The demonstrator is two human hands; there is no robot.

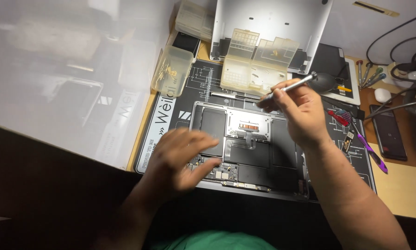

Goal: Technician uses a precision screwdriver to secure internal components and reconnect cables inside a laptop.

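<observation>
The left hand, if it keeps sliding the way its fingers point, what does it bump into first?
Probably the black battery cells inside the opened laptop, just past the fingertips of the left hand. The hand is blurred, so its height above the laptop is unclear.

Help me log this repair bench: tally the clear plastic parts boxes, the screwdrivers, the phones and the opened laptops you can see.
Clear plastic parts boxes: 3 (small box, open organiser, one at the back)
Screwdrivers: 4 (one in the right hand, a row of 3)
Phones: 1 (dark phone)
Opened laptops: 1
Total: 9
</observation>
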